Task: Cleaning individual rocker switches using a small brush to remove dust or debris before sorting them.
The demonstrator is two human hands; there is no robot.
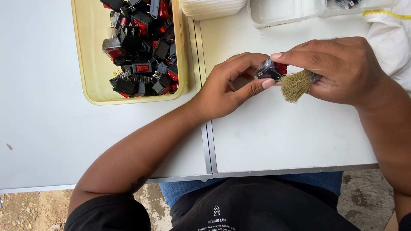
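1. White tabletops, two panels butted along a metal seam, fill my feed; bare ground shows below the near edge.
2. My left hand has thumb and fingers closed around a small black rocker switch with a red face, held above the right panel, just beside the other hand.
3. My right hand is clenched around a small brush; its straw-coloured bristles fan out under the switch and touch it, or very nearly (the handle is buried in my fingers, so I cannot see it).
4. As for how far along I am: I judge this one switch to be mid-cleaning, with plenty left. A yellowish tray on the left panel is heaped with more black-and-red switches.
5. At the far edge stands a clear plastic tub, and a second tub with only a piece or two visible, so little looks finished (I cannot tell whether those pieces are cleaned ones).
6. A stack of white lids or trays sits between tray and tub.
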